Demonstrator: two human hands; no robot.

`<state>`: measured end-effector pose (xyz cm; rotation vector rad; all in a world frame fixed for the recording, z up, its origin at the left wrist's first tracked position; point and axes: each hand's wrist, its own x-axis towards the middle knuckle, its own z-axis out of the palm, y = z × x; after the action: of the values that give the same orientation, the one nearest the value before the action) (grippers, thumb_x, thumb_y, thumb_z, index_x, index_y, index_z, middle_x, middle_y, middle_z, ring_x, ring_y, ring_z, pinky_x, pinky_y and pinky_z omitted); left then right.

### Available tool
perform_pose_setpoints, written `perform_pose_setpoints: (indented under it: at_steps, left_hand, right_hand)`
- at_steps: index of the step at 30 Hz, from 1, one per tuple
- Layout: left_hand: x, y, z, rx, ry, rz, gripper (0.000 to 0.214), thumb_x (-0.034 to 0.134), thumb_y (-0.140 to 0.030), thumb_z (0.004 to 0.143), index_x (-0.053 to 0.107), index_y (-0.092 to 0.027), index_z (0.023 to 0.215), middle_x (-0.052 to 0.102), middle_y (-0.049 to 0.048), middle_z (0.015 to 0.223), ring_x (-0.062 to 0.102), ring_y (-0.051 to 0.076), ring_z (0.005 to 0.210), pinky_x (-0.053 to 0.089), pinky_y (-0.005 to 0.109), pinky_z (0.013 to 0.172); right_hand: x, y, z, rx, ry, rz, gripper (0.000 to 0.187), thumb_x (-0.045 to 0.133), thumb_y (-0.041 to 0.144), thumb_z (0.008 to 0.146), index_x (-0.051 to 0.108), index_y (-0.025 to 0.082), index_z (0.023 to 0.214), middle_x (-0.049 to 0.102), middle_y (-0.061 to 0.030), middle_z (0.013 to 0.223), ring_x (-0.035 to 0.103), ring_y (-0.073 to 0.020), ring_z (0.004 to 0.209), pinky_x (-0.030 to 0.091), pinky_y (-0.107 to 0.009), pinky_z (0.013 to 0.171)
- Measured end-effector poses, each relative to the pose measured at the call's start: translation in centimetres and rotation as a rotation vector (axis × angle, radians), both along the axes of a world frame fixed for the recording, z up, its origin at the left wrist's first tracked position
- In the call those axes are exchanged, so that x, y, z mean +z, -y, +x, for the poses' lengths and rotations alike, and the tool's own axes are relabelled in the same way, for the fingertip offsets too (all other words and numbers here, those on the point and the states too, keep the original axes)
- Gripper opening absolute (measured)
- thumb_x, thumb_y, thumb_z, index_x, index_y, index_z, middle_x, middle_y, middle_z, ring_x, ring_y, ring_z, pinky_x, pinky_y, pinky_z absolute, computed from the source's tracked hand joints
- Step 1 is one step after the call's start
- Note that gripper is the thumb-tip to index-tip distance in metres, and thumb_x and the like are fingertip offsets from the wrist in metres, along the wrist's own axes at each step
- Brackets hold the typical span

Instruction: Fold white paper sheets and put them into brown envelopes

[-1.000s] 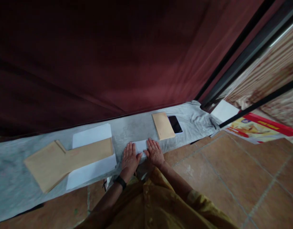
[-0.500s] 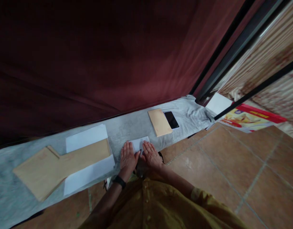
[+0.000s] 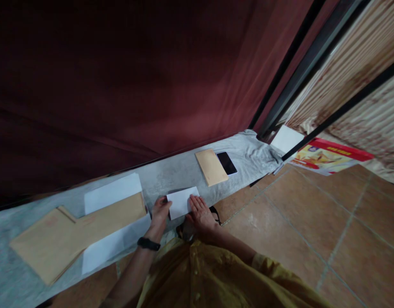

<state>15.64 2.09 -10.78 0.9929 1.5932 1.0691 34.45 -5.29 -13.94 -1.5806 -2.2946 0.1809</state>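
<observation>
A folded sheet of white paper [image 3: 180,202] lies in front of me on a narrow surface covered by a grey cloth [image 3: 165,173]. My left hand [image 3: 160,210] pinches its left edge between thumb and fingers, and that edge seems slightly lifted. Flat on the paper's right end rests my right hand [image 3: 201,213], fingers stretched out. Beyond the right hand lies a brown envelope [image 3: 211,167], with a dark-screened phone [image 3: 227,163] beside it. To the left, several brown envelopes [image 3: 49,244] overlap a stack of white paper [image 3: 115,192].
A dark red curtain [image 3: 136,85] hangs along the far side of the surface. At right stand dark metal poles [image 3: 288,64] and a colourful printed carton [image 3: 328,156] on the tiled floor [image 3: 286,222].
My left hand has gone from lying flat on the folded paper to pinching its left edge, uncovering more of it. My right hand stays flat at the right end. The view has shifted slightly.
</observation>
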Motion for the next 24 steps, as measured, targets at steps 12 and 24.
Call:
perform_pose_setpoints:
  at_steps: [12,24]
  left_hand:
    - [6.6,-0.4,3.0,-0.031,0.334,-0.014,0.058,0.067,-0.061,0.075,0.065,-0.017,0.113,0.073,0.0094,0.103,0.069,0.021,0.092,0.053,0.030,0.073]
    - [2.5,2.0,2.1,-0.018,0.265,-0.107,0.046,0.075,-0.051,0.066,0.065,-0.016,0.093,0.065,-0.0002,0.069,0.060,0.014,0.061,0.042,0.025,0.055]
  right_hand:
    - [4.6,-2.5,-0.1,-0.295,-0.789,-0.182,0.042,0.041,0.030,0.101,0.061,0.012,0.134,0.070,-0.0144,0.128,0.068,-0.0265,0.112,0.054,-0.041,0.099]
    - [4.2,-3.2,-1.3,-0.565,-1.667,-0.598,0.042,0.077,0.046,0.069,0.067,0.017,0.099,0.077,-0.0083,0.092,0.071,-0.0244,0.076,0.057,-0.034,0.066]
